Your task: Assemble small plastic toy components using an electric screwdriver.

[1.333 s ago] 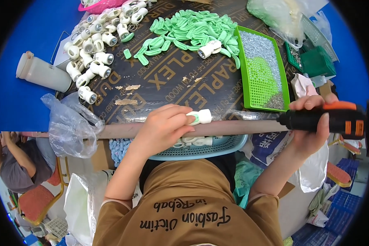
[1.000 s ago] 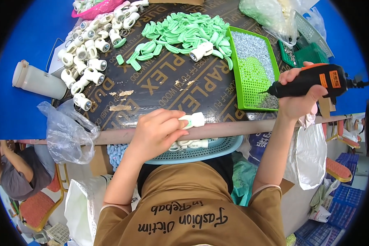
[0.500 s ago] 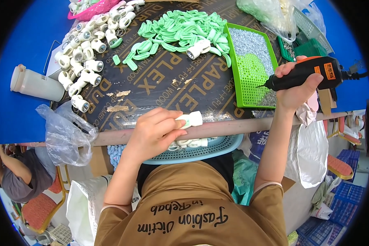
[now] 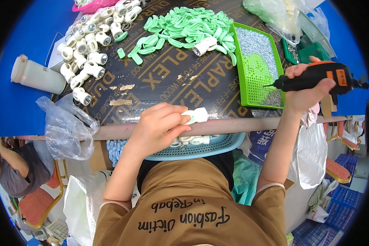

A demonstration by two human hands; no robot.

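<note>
Between the fingers of my left hand (image 4: 162, 125) is a small white flashlight (image 4: 197, 115) with a pale green part, held just above the table's front edge. My right hand (image 4: 305, 90) is wrapped round a black and orange electric screwdriver (image 4: 315, 80). Its thin bit points left, over the green perforated tray (image 4: 242, 82) holding many small silvery screws (image 4: 256, 41). Several white flashlights (image 4: 82, 96) lie heaped at the left. Pale green plastic pieces (image 4: 192, 26) form a pile at the far middle, with one flashlight (image 4: 204, 46) beside them.
A blue basket (image 4: 229, 145) with white flashlights rests at my lap. At the left stand a whitish jar (image 4: 37, 77) and a crumpled clear bag (image 4: 69, 137). A pink basket (image 4: 96, 6) sits far left. Another person (image 4: 20, 170) is at the left.
The whole view has shifted slightly. My left hand still holds the flashlight near the table edge. The screwdriver in my right hand stays over the tray's right side.
</note>
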